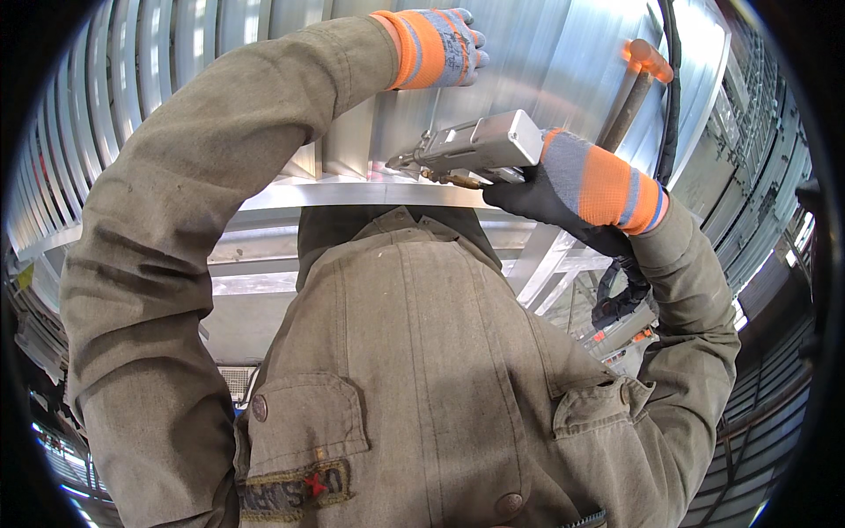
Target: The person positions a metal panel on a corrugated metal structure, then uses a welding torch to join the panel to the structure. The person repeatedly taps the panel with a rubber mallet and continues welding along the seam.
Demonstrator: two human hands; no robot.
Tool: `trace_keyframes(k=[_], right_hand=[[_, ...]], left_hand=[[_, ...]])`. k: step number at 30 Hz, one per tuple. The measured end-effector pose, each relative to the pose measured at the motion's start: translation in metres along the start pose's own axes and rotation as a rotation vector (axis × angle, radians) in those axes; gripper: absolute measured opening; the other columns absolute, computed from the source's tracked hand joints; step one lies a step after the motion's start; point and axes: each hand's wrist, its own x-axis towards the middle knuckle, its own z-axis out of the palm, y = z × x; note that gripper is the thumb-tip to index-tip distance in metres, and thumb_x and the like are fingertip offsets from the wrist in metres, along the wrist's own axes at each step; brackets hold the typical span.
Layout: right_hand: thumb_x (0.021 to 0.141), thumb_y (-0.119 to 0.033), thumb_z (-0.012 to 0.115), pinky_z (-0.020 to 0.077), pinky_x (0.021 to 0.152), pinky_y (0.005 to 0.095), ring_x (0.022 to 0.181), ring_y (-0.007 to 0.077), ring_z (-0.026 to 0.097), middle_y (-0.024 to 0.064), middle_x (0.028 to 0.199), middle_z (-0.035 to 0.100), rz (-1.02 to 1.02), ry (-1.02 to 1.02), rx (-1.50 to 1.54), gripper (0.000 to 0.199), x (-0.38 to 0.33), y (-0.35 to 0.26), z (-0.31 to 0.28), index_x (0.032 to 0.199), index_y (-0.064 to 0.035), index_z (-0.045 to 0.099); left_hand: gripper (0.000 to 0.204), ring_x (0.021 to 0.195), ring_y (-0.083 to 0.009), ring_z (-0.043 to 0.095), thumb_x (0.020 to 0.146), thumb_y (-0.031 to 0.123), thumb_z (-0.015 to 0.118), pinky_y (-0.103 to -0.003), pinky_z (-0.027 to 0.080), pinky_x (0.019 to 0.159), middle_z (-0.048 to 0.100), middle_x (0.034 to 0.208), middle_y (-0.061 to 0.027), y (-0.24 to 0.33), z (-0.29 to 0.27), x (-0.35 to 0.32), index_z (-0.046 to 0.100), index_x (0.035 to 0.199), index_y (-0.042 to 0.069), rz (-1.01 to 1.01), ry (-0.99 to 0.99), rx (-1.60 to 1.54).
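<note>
- Along the top of the view: one left hand, in an orange and grey knitted glove, held over the shiny panel, fingers pointing to the right and bent at the tips; palm side hidden, so whether it held anything or touched the metal could not be told

- Right of centre: one right hand, in a matching glove with a dark palm, closed around the rear of a tool

- Between the two hands, lower than the left: one grey metal tool, boxy at the rear, with a narrow nose that pointed left and slightly down, its tip close to the inner edge of the frame; contact at the tip could not be made out

- Beneath the left hand and the tool: one shiny panel, ribbed on its left part, bordered on the near side by a pale metal frame bar

- Beyond the right hand, upon the panel: one hammer, copper-coloured head away from the wearer, dark handle slanted toward the glove

- Just right of the hammer: one black hose, running lengthwise

- Nearest the camera: one olive-brown jacket, long-sleeved, with flapped chest pockets and a patch bearing a red star
</note>
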Motion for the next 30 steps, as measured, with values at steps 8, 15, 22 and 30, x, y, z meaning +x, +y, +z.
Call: trace_keyframes(k=[8,15,22,30], right_hand=[[0.100,-0.037,0.079,0.0627,0.084,0.0472,0.088,0.0417,0.078,0.0218,0.102,0.083,-0.023,-0.024,-0.075,0.047,0.018,0.003,0.011,0.140,-0.0122,0.078],[0.105,-0.030,0.080,0.0627,0.083,0.0423,0.087,0.0316,0.079,0.0167,0.107,0.085,-0.036,-0.073,-0.173,0.042,0.028,-0.002,0.010,0.143,-0.0125,0.077],[0.106,-0.028,0.078,0.0633,0.085,0.0432,0.090,0.0336,0.080,0.0166,0.109,0.084,-0.038,-0.132,-0.245,0.044,0.032,-0.013,0.004,0.148,-0.0153,0.073],[0.107,-0.024,0.076,0.0621,0.082,0.0418,0.086,0.0281,0.078,0.0126,0.108,0.084,-0.131,-0.120,-0.242,0.041,0.046,-0.017,0.006,0.147,-0.0171,0.074]], left_hand=[[0.018,0.131,-0.0217,0.070,0.102,0.023,0.067,-0.049,0.052,0.112,0.079,0.125,0.0018,0.000,0.011,0.002,0.084,0.106,0.023,-0.023,0.081,0.005],[0.017,0.126,-0.0204,0.071,0.101,0.024,0.067,-0.048,0.053,0.108,0.079,0.119,0.0035,-0.001,0.013,0.004,0.084,0.103,0.024,-0.015,0.114,0.013],[0.018,0.125,-0.0207,0.072,0.101,0.024,0.067,-0.048,0.053,0.109,0.080,0.119,0.0036,0.001,0.014,0.004,0.085,0.102,0.024,-0.032,0.108,0.003],[0.018,0.126,-0.0212,0.072,0.101,0.024,0.067,-0.048,0.052,0.111,0.080,0.121,0.0032,0.001,0.017,0.000,0.085,0.104,0.023,-0.070,0.119,-0.027]])
